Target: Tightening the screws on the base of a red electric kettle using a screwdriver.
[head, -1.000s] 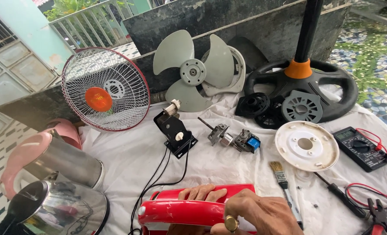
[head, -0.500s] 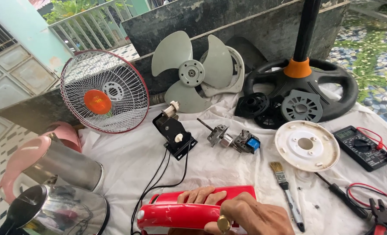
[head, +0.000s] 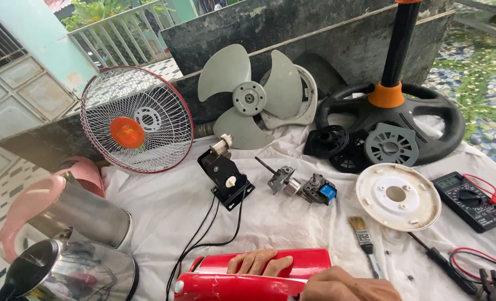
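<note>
A red plastic fan housing lies at the near edge of a white cloth. My left hand reaches inside it, fingers resting on its inner wall. My right hand grips the housing's right end from the front. Black cables run from the housing up to a black switch bracket. A small motor with a shaft lies just beyond my hands.
A grey fan blade and a wire fan guard lean on a dark board. A black fan base with pole, white round cover, multimeter, paintbrush, screwdriver and pliers sit right. Steel kettles stand left.
The red housing has shifted slightly right and lower in view. My right hand has slid along to its right end. My left hand stays inside it.
</note>
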